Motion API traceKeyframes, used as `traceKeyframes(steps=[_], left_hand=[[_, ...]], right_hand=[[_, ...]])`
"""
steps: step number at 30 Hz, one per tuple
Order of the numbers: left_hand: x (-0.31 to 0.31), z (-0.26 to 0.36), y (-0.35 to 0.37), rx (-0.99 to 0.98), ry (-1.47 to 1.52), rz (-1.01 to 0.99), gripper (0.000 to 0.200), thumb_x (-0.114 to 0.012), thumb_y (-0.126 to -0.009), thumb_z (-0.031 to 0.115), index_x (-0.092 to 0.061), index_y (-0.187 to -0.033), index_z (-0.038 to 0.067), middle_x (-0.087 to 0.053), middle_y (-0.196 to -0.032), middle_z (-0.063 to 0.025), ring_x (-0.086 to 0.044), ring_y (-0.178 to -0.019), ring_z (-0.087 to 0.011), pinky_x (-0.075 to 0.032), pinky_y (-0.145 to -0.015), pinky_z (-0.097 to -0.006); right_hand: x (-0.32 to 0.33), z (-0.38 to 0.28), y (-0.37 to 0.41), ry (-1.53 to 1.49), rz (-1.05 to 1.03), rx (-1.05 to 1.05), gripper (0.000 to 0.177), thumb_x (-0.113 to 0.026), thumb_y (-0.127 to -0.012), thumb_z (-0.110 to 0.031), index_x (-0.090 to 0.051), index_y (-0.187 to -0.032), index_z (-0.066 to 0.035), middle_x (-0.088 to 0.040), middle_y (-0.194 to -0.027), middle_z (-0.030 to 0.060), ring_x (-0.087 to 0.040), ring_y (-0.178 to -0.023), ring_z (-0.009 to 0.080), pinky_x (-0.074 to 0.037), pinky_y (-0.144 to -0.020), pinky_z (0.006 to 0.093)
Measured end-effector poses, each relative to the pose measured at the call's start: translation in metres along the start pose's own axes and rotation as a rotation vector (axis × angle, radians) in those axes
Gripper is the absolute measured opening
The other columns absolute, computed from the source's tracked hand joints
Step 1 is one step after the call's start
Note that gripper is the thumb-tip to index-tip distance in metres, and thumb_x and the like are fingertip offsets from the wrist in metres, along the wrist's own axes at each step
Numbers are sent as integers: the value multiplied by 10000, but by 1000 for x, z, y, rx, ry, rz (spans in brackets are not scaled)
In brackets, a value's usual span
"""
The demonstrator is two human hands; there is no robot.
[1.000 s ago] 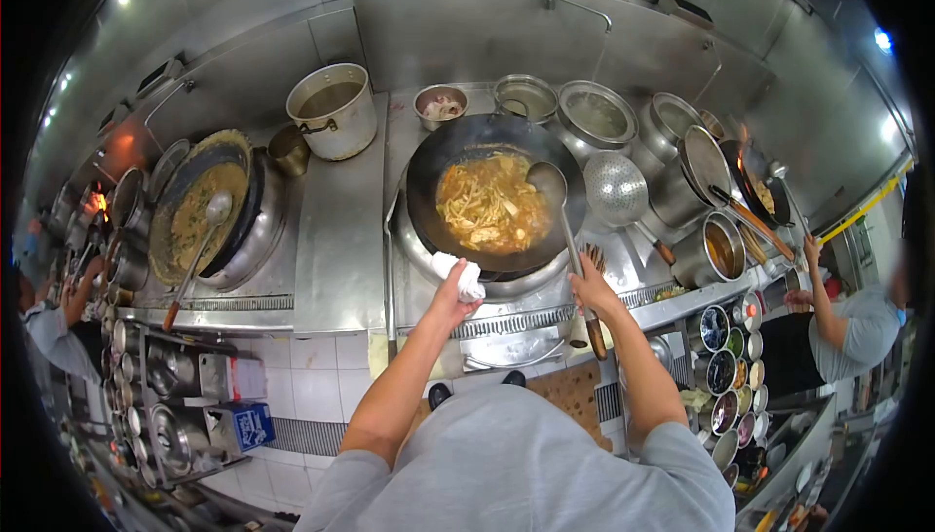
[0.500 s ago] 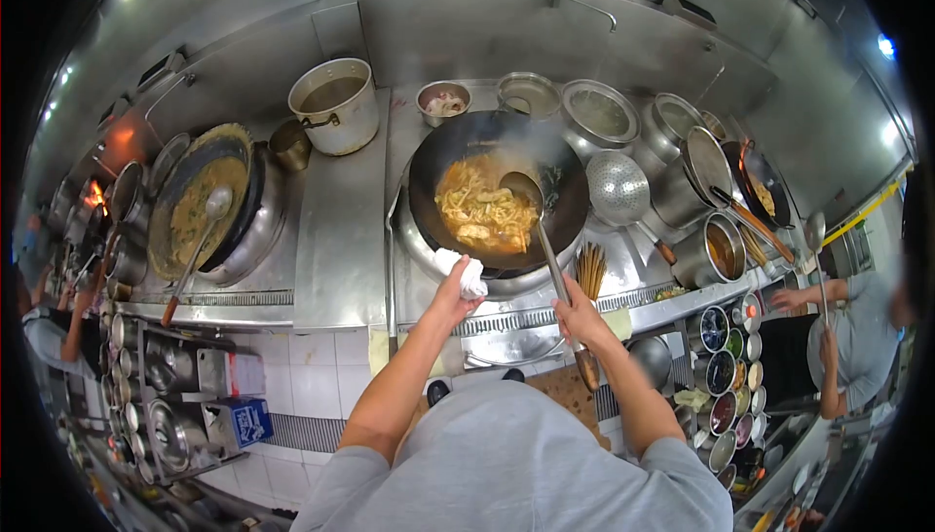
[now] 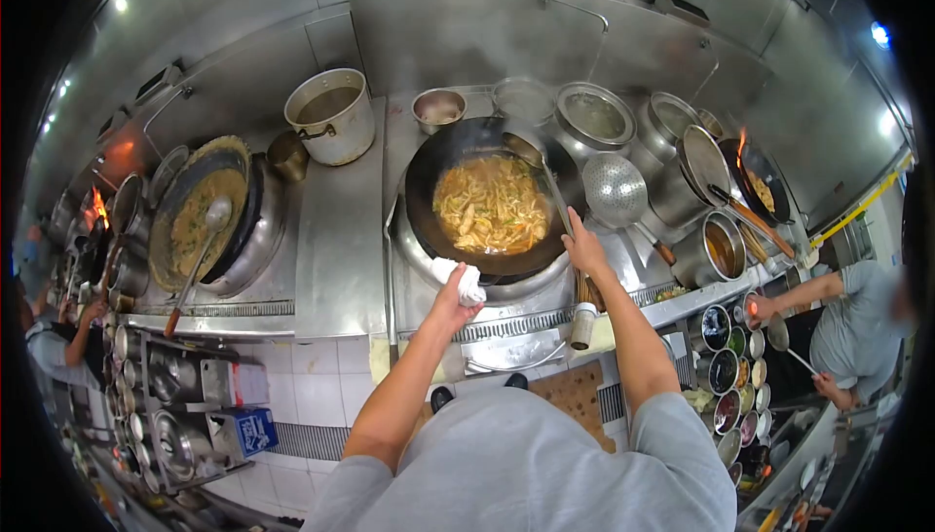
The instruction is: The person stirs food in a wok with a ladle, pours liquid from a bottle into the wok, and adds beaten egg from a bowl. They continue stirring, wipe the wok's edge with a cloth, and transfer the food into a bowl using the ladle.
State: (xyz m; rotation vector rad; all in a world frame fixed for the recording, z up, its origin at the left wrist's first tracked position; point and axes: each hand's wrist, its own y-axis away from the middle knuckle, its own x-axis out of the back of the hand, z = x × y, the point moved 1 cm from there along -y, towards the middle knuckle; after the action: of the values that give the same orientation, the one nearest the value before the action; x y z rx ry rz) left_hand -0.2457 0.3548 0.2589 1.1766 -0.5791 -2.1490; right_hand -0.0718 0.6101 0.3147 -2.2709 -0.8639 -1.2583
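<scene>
A black wok [image 3: 424, 176] sits on the burner in front of me, with noodle-like strips and pieces in brown sauce [image 3: 492, 206] in it. At its near left edge, my left hand [image 3: 454, 300] is closed around a folded white cloth [image 3: 468, 285] against the rim. My right hand [image 3: 585, 245] grips the handle of a metal ladle [image 3: 545, 177]. The ladle's bowl is raised at the wok's far right inner side, above the food. My forearm hides the lower end of the handle. Beneath that arm stands a bamboo brush [image 3: 587, 290], partly covered, with a pale cylindrical piece below it.
A perforated strainer [image 3: 615, 188] lies right of the wok, beside lidded pots and a pot of brown liquid [image 3: 723, 245]. Left are a tall pot [image 3: 333, 123] and another wok [image 3: 201, 201] with a ladle. Seasoning containers [image 3: 723, 369] line the right, where a co-worker [image 3: 847, 318] stands.
My right hand has moved up and forward with the ladle, its bowl leaving the food for the wok's far side. The food is spread flatter, with less steam. The co-worker's ladle has dropped lower.
</scene>
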Motion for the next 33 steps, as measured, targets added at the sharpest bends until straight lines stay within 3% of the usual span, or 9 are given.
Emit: traceKeyframes(steps=[3, 6, 8, 11, 17, 25, 31, 32, 33], left_hand=[[1, 1, 1, 2, -3, -8, 409, -631, -840, 542, -565, -1072, 213, -606, -943, 13, -564, -839, -165, -474, -685, -385], [0, -1, 1, -17, 15, 7, 404, -628, -842, 542, -569, -1070, 213, -609, -939, 14, -565, -830, -161, -475, -685, -383], [-2, 0, 3, -16, 16, 9, 389, -631, -844, 536, -575, -1057, 216, -610, -913, 17, -569, -811, -162, -471, -677, -373], [-3, 1, 3, -16, 15, 14, 376, -633, -846, 532, -581, -1042, 216, -611, -885, 19, -573, -794, -164, -466, -669, -362], [1, 1, 0, -23, -22, 4, 428, -627, -834, 564, -579, -1069, 209, -613, -921, 10, -569, -827, -165, -485, -644, -361], [1, 0, 1, -12, -13, 23, 421, -627, -836, 559, -575, -1067, 211, -613, -930, 10, -574, -826, -168, -486, -649, -359], [-3, -1, 4, -14, 25, 23, 412, -636, -835, 549, -573, -1069, 215, -610, -926, 13, -574, -827, -168, -487, -654, -362], [-4, -1, 5, -16, 35, 29, 409, -636, -836, 546, -574, -1067, 214, -610, -926, 14, -574, -825, -167, -486, -654, -360], [-5, -2, 5, -19, 47, 36, 406, -637, -838, 544, -574, -1066, 214, -609, -926, 14, -573, -822, -165, -486, -655, -359]], right_hand=[[-3, 13, -16, 34, -51, -15, 706, -556, -903, -226, -179, -1497, -172, -606, -1006, 347, -563, -968, 513, -435, -872, 535], [-9, 21, -15, 31, -31, 147, 707, -560, -906, -229, -180, -1499, -155, -644, -891, 288, -634, -805, 433, -503, -732, 499], [18, -10, 3, -371, -389, -193, 689, -536, -929, -199, -161, -1506, -156, -590, -724, 136, -579, -546, 249, -500, -492, 401], [29, -11, 17, -821, -621, -345, 661, -498, -952, -161, -142, -1508, -160, -441, -669, 8, -409, -444, 95, -397, -355, 278], [25, -14, 49, -1238, -723, -472, 658, -500, -949, -136, -145, -1502, -163, -425, -691, -5, -389, -447, 75, -385, -355, 258], [18, -53, 109, -683, -410, -211, 706, -538, -924, -102, -154, -1516, -132, -468, -647, 14, -438, -434, 92, -394, -359, 288], [29, -41, 90, -799, -490, -178, 677, -540, -929, -99, -201, -1511, -174, -492, -642, 14, -420, -421, 69, -367, -349, 274], [29, -39, 77, -665, -456, -166, 683, -550, -921, -112, -202, -1506, -163, -617, -724, 110, -583, -512, 205, -478, -469, 351], [13, -26, 61, -662, -454, -164, 683, -550, -921, -112, -202, -1506, -163, -617, -724, 110, -583, -512, 205, -478, -469, 351]])
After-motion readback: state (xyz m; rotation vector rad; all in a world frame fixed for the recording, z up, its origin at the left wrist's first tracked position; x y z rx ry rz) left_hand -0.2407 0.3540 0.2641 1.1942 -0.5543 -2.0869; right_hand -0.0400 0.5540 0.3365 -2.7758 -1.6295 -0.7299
